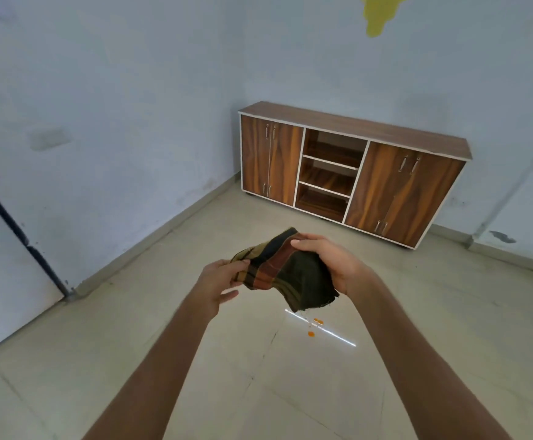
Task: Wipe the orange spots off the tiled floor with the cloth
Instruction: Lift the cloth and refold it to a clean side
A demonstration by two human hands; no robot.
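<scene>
A dark checked cloth [282, 269] with brown, orange and green stripes hangs in the air between both hands, well above the floor. My left hand [219, 281] pinches its left edge. My right hand [331, 265] grips its upper right part from above. One corner of the cloth droops down. Just below that corner, a few small orange spots [316, 325] lie on the beige tiled floor [195, 360], beside a bright streak of reflected light.
A wooden sideboard [350, 173] with two door pairs and open middle shelves stands against the far wall. A dark pipe [20, 236] runs down the left wall to the floor. A yellow patch [377, 14] marks the wall at the top.
</scene>
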